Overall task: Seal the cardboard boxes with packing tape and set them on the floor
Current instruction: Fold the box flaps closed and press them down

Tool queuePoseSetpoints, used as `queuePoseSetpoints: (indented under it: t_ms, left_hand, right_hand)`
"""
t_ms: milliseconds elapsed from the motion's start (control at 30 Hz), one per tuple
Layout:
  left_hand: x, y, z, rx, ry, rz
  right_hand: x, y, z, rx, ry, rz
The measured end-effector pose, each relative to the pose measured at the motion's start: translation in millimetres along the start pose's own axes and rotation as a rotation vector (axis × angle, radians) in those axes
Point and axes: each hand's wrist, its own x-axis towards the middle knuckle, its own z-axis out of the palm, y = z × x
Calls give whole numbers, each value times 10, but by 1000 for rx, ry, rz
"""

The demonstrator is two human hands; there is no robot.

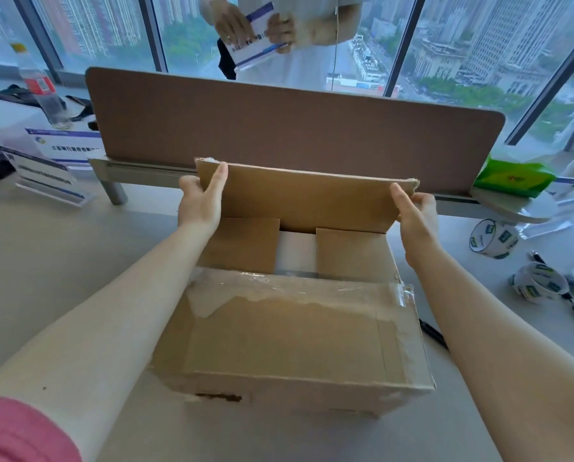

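Pink sleeve [15,435]: seen at the lower left corner, on the left arm.
Plastic bottle [42,91]: stood upright at the far left of the desk, with a red label and a yellow cap.
Acrylic sign holders [50,176]: laid near the left edge, in front of the bottle, printed in white and blue.
Desk [62,261]: a pale surface on which the box and the loose items are carried.
Left hand [200,203]: the far flap is gripped at its left end, the fingers laid on the inner face and the thumb hidden behind the edge.
Cardboard box [289,331]: placed in the middle of the desk, directly before the person. The near flap is folded flat and covered with old clear tape, torn in places. The two short side flaps are folded inward, with a gap left between them.
Far flap [305,201]: held nearly upright, just in front of the divider.
Brown divider [295,128]: fixed upright along the far edge of the desk.
Second person [299,38]: seen behind the divider, a white and blue card held in both hands.
Right hand [415,215]: the right end of the far flap is pinched, the fingers curled over its edge.
Green tissue pack [515,176]: set to the far right, near the divider.
Tape rolls [494,238]: two printed rolls are laid on the desk at the right, well apart from the box.
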Motion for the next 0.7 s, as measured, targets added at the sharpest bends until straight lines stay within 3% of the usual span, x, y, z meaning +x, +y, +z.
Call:
queuePoseSetpoints:
  t_ms: [133, 267, 367, 467, 700]
  left_hand:
    - [-136, -8, -142, 98, 70, -27]
    - [-294, -94, -224, 234, 110, 65]
    - [-417, -178, -246, 577, 60, 206]
    - [-491, -282, -211, 918, -37, 339]
    - [-498, -449, -48, 989, -171, 410]
  right_hand:
    - [-158, 53, -57, 6, 29, 24]
    - [-348, 107, -97, -69, 43, -10]
    - [-483, 193, -106, -223, 21, -36]
    - [-564, 363, -129, -572, -59, -59]
    - [-696, 503, -145, -830, -91, -125]
